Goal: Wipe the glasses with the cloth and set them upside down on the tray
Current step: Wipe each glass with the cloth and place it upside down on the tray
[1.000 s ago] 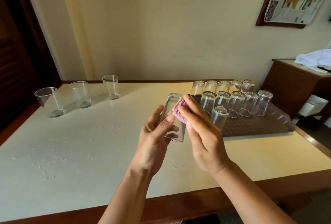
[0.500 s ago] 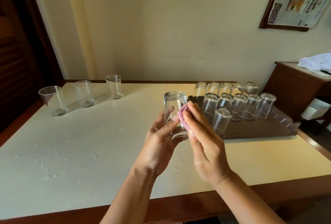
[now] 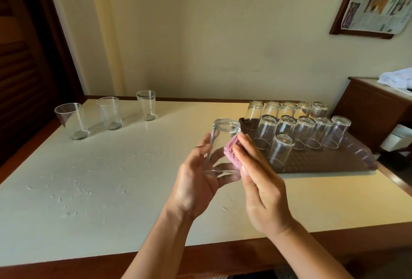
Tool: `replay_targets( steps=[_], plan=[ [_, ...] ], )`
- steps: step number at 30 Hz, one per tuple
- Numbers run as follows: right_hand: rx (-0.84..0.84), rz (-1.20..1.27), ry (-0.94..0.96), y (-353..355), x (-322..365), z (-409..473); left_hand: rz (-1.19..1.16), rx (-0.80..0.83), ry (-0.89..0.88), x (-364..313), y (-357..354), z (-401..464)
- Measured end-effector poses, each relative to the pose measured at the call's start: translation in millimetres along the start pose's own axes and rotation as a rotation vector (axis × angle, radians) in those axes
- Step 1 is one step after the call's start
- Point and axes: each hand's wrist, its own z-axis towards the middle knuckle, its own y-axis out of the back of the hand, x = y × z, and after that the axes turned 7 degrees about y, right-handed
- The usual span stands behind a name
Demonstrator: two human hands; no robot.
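Observation:
My left hand [image 3: 196,180] grips a clear glass [image 3: 219,145] held base-up above the table, a little left of the tray. My right hand [image 3: 258,178] presses a folded pink cloth [image 3: 231,150] against the glass's right side with straight fingers. The brown tray [image 3: 334,160] at the right holds several glasses upside down in rows, the nearest one [image 3: 279,151] just right of the cloth. Three upright glasses stand at the far left of the table: one [image 3: 71,121], a second [image 3: 110,113], and a third [image 3: 146,105].
The cream table [image 3: 111,178] has a wooden edge and small water marks on its left half. A dark wooden cabinet [image 3: 374,109] with a white cloth on top stands at the right. A dark door lies to the left.
The glass has turned more upright in my left hand, base up. My right hand has slid the pink cloth down along its side. The view shifted slightly.

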Motion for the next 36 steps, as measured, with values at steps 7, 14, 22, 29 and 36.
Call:
replay_targets(
  steps=[7, 14, 22, 29, 36],
  plan=[
    [-0.027, 0.019, -0.053, 1.5, -6.5, 22.3, 0.126, -0.077, -0.144, 6.1, -12.8, -0.4],
    [-0.04, 0.122, -0.082, -3.1, -7.9, 18.7, 0.11, 0.016, -0.004, -6.8, -7.5, 1.2],
    [-0.03, 0.086, -0.06, -12.1, 3.3, 1.6, 0.071, -0.027, -0.083, -9.9, -11.1, 1.8],
    [-0.07, 0.036, -0.058, 4.5, -9.5, 41.9, 0.09, 0.004, -0.091, -1.3, -10.8, -0.9],
    [-0.05, 0.183, -0.09, -7.4, 1.1, 8.8, 0.028, 0.061, 0.033, -12.7, 1.3, 0.9]
  ],
)
